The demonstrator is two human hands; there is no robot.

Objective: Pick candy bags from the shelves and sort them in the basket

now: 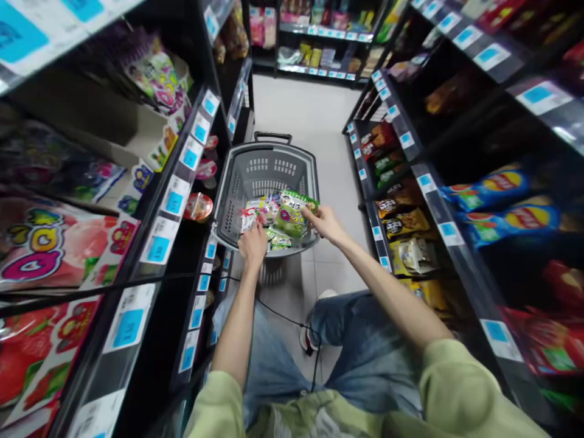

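A grey plastic shopping basket (269, 157) stands on the floor in front of me, with several colourful snack packets inside. My right hand (325, 224) reaches over its right side and grips the edge of a green gummy candy bag (290, 214) with "QQ" lettering. At the near left of the basket, my left hand (253, 244) is closed in a pinch at a white-and-red packet (249, 218), partly covered by the fingers. Another green packet (279, 239) lies under the candy bag, near the front rim.
Shelves with price tags line both sides of the narrow aisle. Large gummy bags (50, 243) fill the left shelf; chip bags (511, 219) lie on the right. A black cable (283, 314) crosses before my legs. Pale floor tiles (301, 109) lead to a back shelf (319, 58).
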